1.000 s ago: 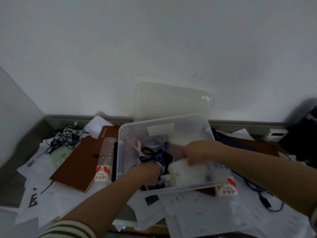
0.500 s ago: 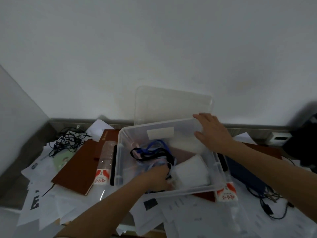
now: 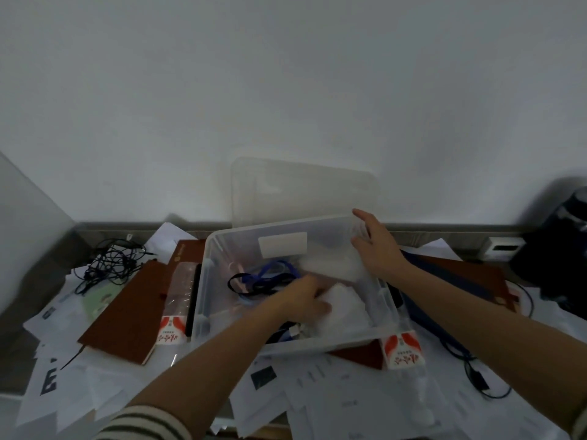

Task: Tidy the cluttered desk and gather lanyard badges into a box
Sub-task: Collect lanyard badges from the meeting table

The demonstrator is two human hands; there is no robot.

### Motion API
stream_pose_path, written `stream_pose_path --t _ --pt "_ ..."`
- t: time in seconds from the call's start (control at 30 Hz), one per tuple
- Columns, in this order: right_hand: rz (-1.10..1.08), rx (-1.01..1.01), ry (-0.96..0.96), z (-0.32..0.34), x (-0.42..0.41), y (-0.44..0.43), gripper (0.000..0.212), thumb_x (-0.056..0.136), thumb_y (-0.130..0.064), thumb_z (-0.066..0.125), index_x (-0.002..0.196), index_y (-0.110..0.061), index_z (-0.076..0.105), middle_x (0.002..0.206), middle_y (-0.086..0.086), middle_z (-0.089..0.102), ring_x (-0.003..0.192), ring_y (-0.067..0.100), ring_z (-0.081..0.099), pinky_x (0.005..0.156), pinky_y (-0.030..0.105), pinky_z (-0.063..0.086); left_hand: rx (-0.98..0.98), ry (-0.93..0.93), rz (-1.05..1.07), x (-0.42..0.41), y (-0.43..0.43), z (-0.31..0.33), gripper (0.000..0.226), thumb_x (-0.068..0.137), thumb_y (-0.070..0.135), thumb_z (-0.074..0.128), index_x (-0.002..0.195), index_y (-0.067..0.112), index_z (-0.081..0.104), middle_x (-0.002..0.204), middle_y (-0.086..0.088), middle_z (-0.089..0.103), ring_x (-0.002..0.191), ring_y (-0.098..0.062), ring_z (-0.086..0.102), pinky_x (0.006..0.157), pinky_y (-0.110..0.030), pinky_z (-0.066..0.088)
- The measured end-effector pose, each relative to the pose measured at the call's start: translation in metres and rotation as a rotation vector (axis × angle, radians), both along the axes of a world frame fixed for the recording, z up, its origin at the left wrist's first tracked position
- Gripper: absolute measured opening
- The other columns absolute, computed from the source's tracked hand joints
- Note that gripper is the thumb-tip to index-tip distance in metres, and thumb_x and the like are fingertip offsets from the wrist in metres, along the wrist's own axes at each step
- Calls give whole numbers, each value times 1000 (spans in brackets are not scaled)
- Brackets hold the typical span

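the left hand (image 3: 306, 300) is down inside the clear plastic box (image 3: 203, 281), fingers bent over a heap of white badge pouches (image 3: 344, 308); it is blurred, so whether it grips one or only presses on it cannot be told. the right hand (image 3: 376, 246) is spread with straight fingers at the box's far right corner, touching the rim and holding nothing.

in the box, blue and black lanyards (image 3: 263, 277) lie looped just left of the left hand, with the pouches towards the right wall. a blank white label (image 3: 282, 244) sits on the far wall. the clear lid (image 3: 301, 192) stands against the wall behind.

just beside the box on either side lies a plastic bottle, left (image 3: 178, 293) and right (image 3: 403, 347), each with a red-and-white label whose red script is too small to read. a brown notebook (image 3: 127, 312) lies left of the left bottle, tangled cables (image 3: 111, 265) beyond it. printed papers (image 3: 333, 395) cover the desk up to its near edge, leaving little bare room around the box.
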State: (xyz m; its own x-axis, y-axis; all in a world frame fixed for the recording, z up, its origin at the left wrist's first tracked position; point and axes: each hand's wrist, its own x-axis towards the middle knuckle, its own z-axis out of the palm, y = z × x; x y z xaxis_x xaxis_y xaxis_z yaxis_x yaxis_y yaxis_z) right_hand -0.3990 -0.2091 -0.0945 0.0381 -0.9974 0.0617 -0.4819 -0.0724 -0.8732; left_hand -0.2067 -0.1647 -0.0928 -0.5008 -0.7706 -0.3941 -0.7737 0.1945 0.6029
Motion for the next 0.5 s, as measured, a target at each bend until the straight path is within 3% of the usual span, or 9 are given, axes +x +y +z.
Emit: stream_pose_path --t 0.07,0.13,0.23,0.37,0.5 --pt "1 -5 -17 -1 0 0 55 99 -10 47 148 -27 30 149 2 39 134 19 39 96 22 35 -40 20 -48 -5 2 -5 41 87 12 63 128 12 59 124 -1 61 109 -10 55 88 -18 40" --pt "1 -5 -37 -2 0 -1 54 99 -10 47 148 -27 30 149 4 39 134 21 41 97 25 38 -35 38 -35 -2 -1 -7 36 89 16 62 124 11 61 123 -1 62 110 -12 57 91 -21 42" --pt "-11 11 -74 -5 -1 -4 54 99 -9 47 148 -25 31 149 6 40 135 23 40 106 32 39 30 -78 -14 -3 -6 -9 23 97 24 49 112 11 60 110 -9 63 103 -26 59 83 -31 44" --pt "-116 45 -136 -10 0 -9 53 97 -12 52 146 -25 34 140 9 46 117 19 49 96 31 43 202 -100 -54 -17 -5 -8 42 96 20 47 138 14 48 136 -6 52 119 -20 50 96 -27 39" --pt "-133 44 -162 -14 3 -13 52 97 -13 52 145 -28 37 135 6 48 109 14 49 89 28 43 308 -35 36 -13 -6 -4 49 94 11 48 142 17 44 140 -5 49 120 -18 48 101 -30 40"
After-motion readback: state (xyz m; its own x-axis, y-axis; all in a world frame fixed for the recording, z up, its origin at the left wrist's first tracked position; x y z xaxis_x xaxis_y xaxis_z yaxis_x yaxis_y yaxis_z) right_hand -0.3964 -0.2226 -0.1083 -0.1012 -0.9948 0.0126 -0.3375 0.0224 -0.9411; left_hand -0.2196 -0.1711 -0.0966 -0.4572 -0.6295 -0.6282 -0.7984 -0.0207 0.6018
